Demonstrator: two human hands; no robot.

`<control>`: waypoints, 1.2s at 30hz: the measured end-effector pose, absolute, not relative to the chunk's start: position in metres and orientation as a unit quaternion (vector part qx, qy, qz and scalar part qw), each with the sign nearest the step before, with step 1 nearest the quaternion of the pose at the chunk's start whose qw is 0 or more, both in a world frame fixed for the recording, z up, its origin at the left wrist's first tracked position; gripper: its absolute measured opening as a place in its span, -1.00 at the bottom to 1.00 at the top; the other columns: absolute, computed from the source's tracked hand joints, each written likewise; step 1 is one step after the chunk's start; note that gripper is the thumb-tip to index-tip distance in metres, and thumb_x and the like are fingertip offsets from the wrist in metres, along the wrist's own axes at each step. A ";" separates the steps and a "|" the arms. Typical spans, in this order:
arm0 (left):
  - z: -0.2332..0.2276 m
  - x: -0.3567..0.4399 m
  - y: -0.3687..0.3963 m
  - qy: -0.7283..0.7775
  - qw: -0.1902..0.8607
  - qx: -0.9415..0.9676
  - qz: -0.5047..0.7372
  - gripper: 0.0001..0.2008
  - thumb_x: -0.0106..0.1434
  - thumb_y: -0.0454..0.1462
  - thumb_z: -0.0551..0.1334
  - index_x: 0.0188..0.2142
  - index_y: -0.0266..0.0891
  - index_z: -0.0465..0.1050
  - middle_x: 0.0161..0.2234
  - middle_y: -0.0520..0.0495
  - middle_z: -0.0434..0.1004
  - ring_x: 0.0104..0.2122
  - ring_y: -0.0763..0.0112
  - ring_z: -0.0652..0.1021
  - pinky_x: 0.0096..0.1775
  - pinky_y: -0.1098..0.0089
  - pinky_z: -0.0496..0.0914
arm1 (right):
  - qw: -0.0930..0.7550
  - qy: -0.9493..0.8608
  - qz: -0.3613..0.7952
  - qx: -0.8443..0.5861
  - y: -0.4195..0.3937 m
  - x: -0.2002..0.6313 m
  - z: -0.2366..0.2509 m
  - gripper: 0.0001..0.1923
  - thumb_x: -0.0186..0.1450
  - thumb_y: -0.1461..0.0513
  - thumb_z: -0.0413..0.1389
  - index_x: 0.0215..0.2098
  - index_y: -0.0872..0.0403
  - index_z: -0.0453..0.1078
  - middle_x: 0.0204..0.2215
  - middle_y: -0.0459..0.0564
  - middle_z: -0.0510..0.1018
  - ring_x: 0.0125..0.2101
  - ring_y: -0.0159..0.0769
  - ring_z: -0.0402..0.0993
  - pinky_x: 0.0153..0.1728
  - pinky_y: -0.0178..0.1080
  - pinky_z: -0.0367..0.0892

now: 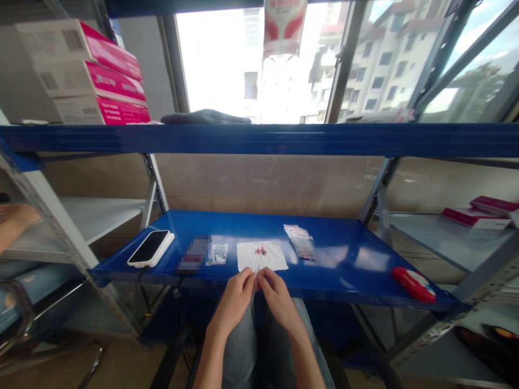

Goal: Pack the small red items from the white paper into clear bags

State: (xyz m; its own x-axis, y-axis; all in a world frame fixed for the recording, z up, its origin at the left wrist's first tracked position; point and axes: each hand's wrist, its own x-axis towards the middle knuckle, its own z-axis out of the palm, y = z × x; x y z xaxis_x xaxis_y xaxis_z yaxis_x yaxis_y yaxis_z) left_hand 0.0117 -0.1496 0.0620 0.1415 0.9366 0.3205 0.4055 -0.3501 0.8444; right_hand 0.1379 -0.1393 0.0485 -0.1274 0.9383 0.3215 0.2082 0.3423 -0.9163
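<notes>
Side by side at the front edge of the blue shelf [332,281] are my left hand [238,294] and my right hand [278,296]. The fingers of both are pinched together and their tips meet. Whatever lies between the fingertips is too small or hidden to make out. Just beyond them a white tissue [247,256] is spread flat, with several small dark red pieces [260,250] near its middle. Left of the tissue lies a small clear plastic bag [219,254]. A fanned stack of clear plastic bags [300,243] rests to its right.
A white-framed phone [151,248] lies at the left, beside a blurred-out item [194,254]. At the right end sits a red packet [413,284]. An upper blue beam [259,139] crosses ahead, with pink-and-white boxes [93,81] above it. Another person's arm [18,219] shows far left.
</notes>
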 end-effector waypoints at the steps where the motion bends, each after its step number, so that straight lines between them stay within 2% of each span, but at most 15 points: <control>1: 0.061 0.013 -0.150 0.486 0.285 0.692 0.451 -0.70 0.30 -0.14 -0.02 -0.53 -0.19 0.21 -0.59 0.08 0.28 -0.54 0.46 0.34 -0.47 0.49 0.20 | 0.491 -0.663 0.360 -0.435 -0.140 0.137 0.050 -0.75 0.27 0.18 -0.08 -0.52 0.08 0.26 -0.56 -0.12 0.38 -0.49 -0.37 0.28 -0.45 -0.34 0.19; 5: 0.058 0.016 -0.148 0.511 0.184 0.679 0.494 -0.73 0.30 -0.17 -0.04 -0.51 -0.17 0.20 -0.56 0.04 0.30 -0.53 0.43 0.36 -0.45 0.47 0.20 | 0.464 -0.709 0.280 -0.451 -0.134 0.133 0.063 -0.78 0.29 0.19 -0.10 -0.48 0.08 0.26 -0.53 -0.09 0.40 -0.47 -0.36 0.30 -0.44 -0.35 0.16; 11: 0.075 0.006 -0.127 0.551 0.052 0.662 0.505 -0.74 0.28 -0.21 -0.01 -0.54 -0.15 0.18 -0.60 0.04 0.30 -0.57 0.41 0.37 -0.47 0.44 0.18 | 0.370 -0.777 0.126 -0.494 -0.102 0.139 0.094 -0.84 0.22 0.27 -0.03 -0.49 0.09 0.32 -0.54 -0.07 0.44 -0.50 -0.38 0.30 -0.46 -0.35 0.10; 15: 0.090 0.004 -0.115 0.541 0.062 0.683 0.487 -0.73 0.27 -0.20 0.01 -0.55 -0.16 0.19 -0.62 0.07 0.28 -0.59 0.44 0.35 -0.48 0.45 0.16 | 0.361 -0.764 0.063 -0.531 -0.092 0.144 0.114 -0.89 0.18 0.25 0.04 -0.49 0.08 0.34 -0.52 -0.09 0.44 -0.52 -0.39 0.30 -0.50 -0.36 0.07; 18: 0.093 0.008 -0.113 0.534 0.062 0.692 0.482 -0.74 0.29 -0.19 0.00 -0.53 -0.17 0.20 -0.59 0.05 0.30 -0.55 0.43 0.36 -0.45 0.45 0.19 | 0.384 -0.771 0.013 -0.509 -0.094 0.145 0.122 -0.92 0.16 0.25 0.10 -0.35 0.08 0.39 -0.36 -0.04 0.46 -0.44 -0.36 0.34 -0.45 -0.34 0.14; 23: 0.086 0.014 -0.114 0.525 0.039 0.691 0.495 -0.74 0.31 -0.21 -0.03 -0.49 -0.18 0.23 -0.53 0.01 0.35 -0.50 0.41 0.40 -0.44 0.44 0.21 | 0.359 -0.822 0.024 -0.442 -0.095 0.147 0.119 -0.86 0.22 0.26 0.08 -0.30 0.01 0.49 -0.22 0.00 0.47 -0.30 -0.31 0.40 -0.32 -0.30 0.24; 29: 0.090 0.016 -0.122 0.501 0.049 0.716 0.484 -0.75 0.31 -0.24 -0.01 -0.47 -0.19 0.30 -0.50 0.00 0.39 -0.44 0.40 0.44 -0.37 0.43 0.26 | 0.295 -0.836 0.005 -0.464 -0.089 0.151 0.117 -0.82 0.25 0.26 0.07 -0.27 0.04 0.52 -0.26 0.03 0.51 -0.27 -0.25 0.39 -0.27 -0.24 0.24; 31: 0.094 0.012 -0.126 0.487 0.066 0.730 0.475 -0.81 0.29 -0.24 0.03 -0.40 -0.19 0.35 -0.42 -0.03 0.45 -0.37 0.37 0.47 -0.31 0.40 0.30 | 0.283 -0.843 0.009 -0.458 -0.087 0.155 0.116 -0.79 0.20 0.24 0.14 -0.19 0.02 0.50 -0.26 0.03 0.50 -0.26 -0.23 0.37 -0.28 -0.24 0.25; 33: 0.096 0.006 -0.129 0.470 0.062 0.749 0.463 -0.85 0.23 -0.24 0.13 -0.20 -0.17 0.37 -0.22 -0.09 0.48 -0.18 0.28 0.48 -0.17 0.32 0.32 | 0.276 -0.852 0.014 -0.445 -0.085 0.158 0.113 -0.68 0.13 0.21 0.21 -0.12 0.02 0.47 -0.22 0.06 0.46 -0.22 -0.19 0.36 -0.26 -0.23 0.26; 36: 0.093 0.000 -0.128 0.461 0.034 0.779 0.424 -0.43 0.08 -0.25 0.29 0.09 -0.10 0.20 0.08 -0.15 0.33 0.08 0.14 0.34 0.04 0.15 0.20 | 0.274 -0.861 0.033 -0.427 -0.081 0.162 0.108 -0.58 0.05 0.17 0.29 -0.11 0.04 0.47 -0.18 0.09 0.42 -0.19 -0.15 0.34 -0.21 -0.17 0.27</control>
State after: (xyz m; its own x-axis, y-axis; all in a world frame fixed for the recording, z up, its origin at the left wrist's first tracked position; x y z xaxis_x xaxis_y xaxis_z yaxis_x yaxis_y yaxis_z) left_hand 0.0000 -0.1278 0.0929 0.2156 0.7474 0.6284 0.6899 -0.5720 0.4436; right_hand 0.1615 -0.0815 0.1082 -0.4855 0.7530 0.4441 0.7163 0.6339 -0.2917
